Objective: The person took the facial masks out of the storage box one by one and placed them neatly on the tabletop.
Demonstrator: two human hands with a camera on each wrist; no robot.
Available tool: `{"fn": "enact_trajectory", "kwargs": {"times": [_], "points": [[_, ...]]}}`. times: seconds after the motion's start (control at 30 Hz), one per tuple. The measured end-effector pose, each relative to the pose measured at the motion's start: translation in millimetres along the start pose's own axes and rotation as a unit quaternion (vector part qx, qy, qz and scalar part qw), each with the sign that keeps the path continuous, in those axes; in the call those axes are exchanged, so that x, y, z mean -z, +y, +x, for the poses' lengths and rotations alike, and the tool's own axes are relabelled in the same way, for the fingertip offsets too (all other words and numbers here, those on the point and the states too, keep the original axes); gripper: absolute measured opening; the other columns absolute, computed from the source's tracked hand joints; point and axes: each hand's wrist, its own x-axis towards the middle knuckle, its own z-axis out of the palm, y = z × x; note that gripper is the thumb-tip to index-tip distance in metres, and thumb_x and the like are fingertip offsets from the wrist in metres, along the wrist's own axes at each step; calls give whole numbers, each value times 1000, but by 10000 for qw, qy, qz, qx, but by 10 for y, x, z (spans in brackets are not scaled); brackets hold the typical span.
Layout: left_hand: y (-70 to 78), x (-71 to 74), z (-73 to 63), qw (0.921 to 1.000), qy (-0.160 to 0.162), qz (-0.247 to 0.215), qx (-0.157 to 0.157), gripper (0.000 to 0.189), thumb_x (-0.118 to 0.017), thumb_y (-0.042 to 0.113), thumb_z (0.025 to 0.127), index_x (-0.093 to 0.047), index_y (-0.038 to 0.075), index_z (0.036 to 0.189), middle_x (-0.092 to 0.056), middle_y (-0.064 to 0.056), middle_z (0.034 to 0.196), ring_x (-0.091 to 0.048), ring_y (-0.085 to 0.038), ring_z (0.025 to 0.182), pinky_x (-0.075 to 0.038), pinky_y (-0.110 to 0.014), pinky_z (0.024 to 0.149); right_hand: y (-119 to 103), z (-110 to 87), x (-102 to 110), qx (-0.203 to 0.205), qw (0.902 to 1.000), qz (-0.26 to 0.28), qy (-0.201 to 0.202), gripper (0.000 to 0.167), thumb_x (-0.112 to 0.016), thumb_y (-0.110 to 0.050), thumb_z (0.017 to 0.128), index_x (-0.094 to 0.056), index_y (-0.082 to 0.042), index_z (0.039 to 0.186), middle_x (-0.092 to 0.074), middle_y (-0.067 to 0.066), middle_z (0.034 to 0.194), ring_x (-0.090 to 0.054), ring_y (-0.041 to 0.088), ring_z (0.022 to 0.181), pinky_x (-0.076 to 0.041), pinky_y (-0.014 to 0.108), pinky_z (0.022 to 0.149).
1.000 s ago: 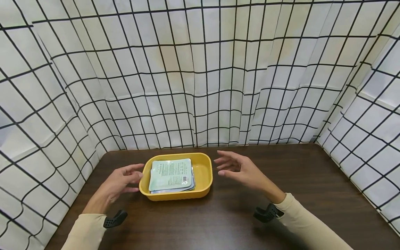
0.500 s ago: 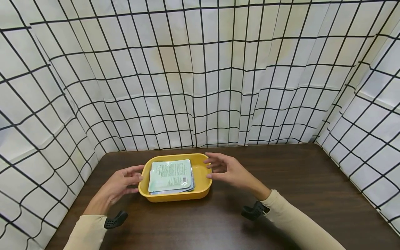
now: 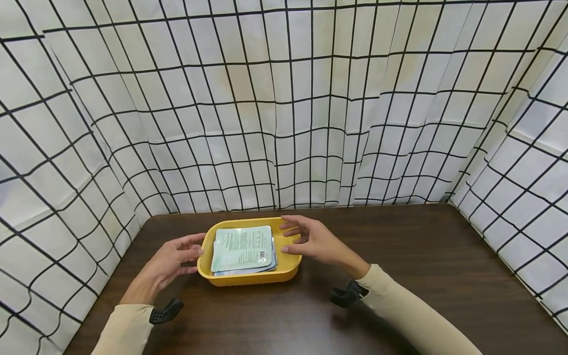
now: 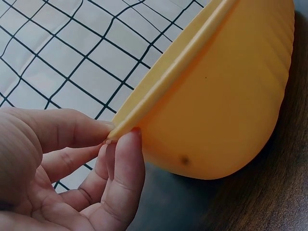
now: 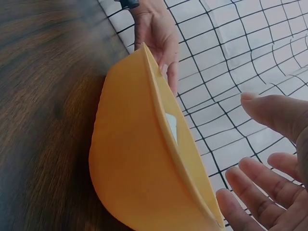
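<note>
A yellow plastic basin (image 3: pixel 253 280) with rounded corners stands on the dark table. Inside it, toward the left, lies a stack of flat packets; the top packet (image 3: pixel 239 246) is pale green with print and a barcode, and bluish edges show beneath. My left hand (image 3: pixel 166 264) pinches the basin's left rim; the left wrist view shows its thumb and fingertips meeting at the rim (image 4: pixel 159 94). Over the basin's right end hovers my right hand (image 3: pixel 319 241), fingers spread and relaxed, holding nothing. In the right wrist view its fingers (image 5: pixel 262 185) are beside the rim.
The dark wooden table (image 3: pixel 399 256) extends to the right and in front of the basin. A white curtain with a black grid (image 3: pixel 306 123) encloses the back and sides. Black bands (image 3: pixel 166 311) sit on both wrists.
My right hand has moved left, from beside the basin to over its right end. My left hand stays at the left rim, and the basin and packets keep their places.
</note>
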Motion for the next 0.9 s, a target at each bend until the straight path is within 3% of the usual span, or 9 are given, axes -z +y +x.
{"fn": "enact_trajectory", "kwargs": {"times": [0.53, 0.77, 0.9], "points": [[7, -13, 14, 9999, 87, -56, 32, 64, -65, 13, 98, -38, 6, 155, -59, -9, 113, -65, -20, 96, -59, -35, 79, 1, 264, -133, -121, 9997, 75, -199, 78, -83, -25, 86, -42, -19, 153, -59, 6, 142, -61, 22, 125, -55, 34, 97], [-8, -8, 23, 9999, 28, -108, 2, 63, -64, 12, 99, -37, 5, 156, -59, -7, 110, -64, -18, 94, -59, -36, 77, 10, 387, -124, -326, 9991, 50, -279, 78, -82, -31, 86, -43, -18, 152, -60, 4, 143, -60, 22, 128, -48, 48, 106], [1, -17, 4, 9999, 69, -110, 40, 63, -65, 12, 98, -40, 6, 155, -60, -7, 111, -65, -19, 95, -59, -36, 79, 18, 443, -132, -361, 9988, -22, -326, 79, -82, -32, 86, -42, -18, 153, -59, 0, 142, -59, 23, 128, -48, 48, 107]]}}
